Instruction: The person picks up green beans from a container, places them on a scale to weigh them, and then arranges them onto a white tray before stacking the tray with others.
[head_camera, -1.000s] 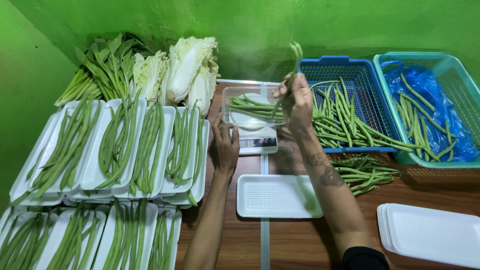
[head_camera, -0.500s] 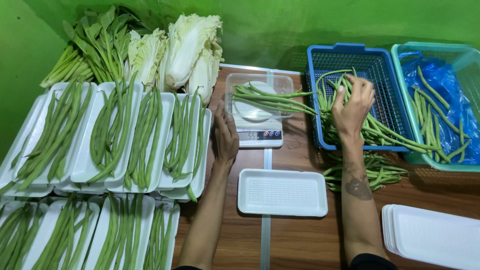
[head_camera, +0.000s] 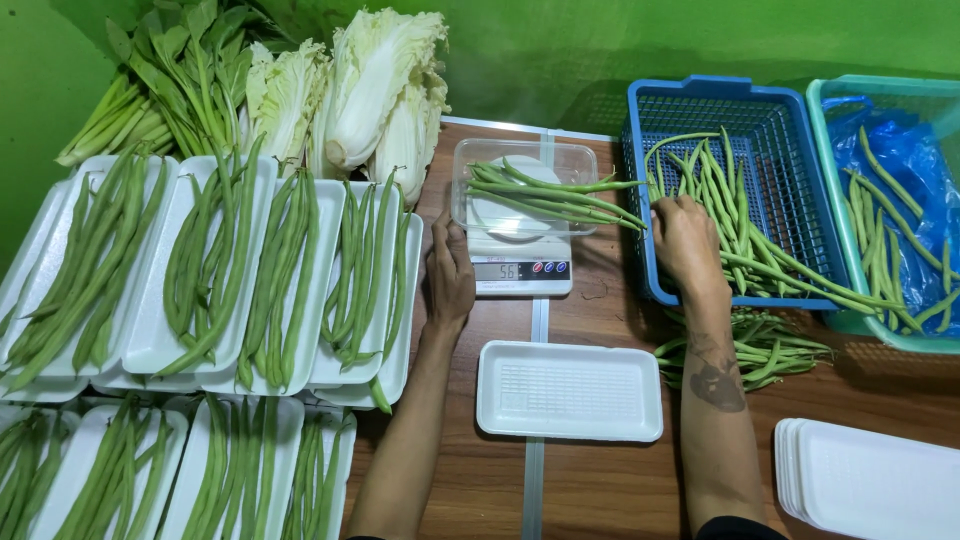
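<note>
- The left hand lies flat on the wooden table, palm down, fingers loosely together, holding nothing; it rests just beside the left edge of the kitchen scale, whether touching it I cannot tell.
- The right hand reaches into the blue basket, over its front left corner; its fingers curl down onto the loose green beans there; whether it actually grips any I cannot tell, the fingertips being hidden among them.
- On the scale stands a clear plastic tub; a small bunch of beans lies across it, the tips hanging over its right rim toward the blue basket.
- In front of the scale, between the two forearms, lies an empty white foam tray, flat on the table.
- A small heap of beans lies on the table just in front of the blue basket, to the right of the right forearm.
- To the right of the blue basket sits a teal basket lined with a blue plastic bag; more beans lie inside it.
- A stack of empty white trays sits at the lower right.
- On the left, rows of filled trays overlap one another, each with beans laid lengthwise.
- Behind them, against the green wall, lie heads of pale cabbage and bundles of leafy greens.
</note>
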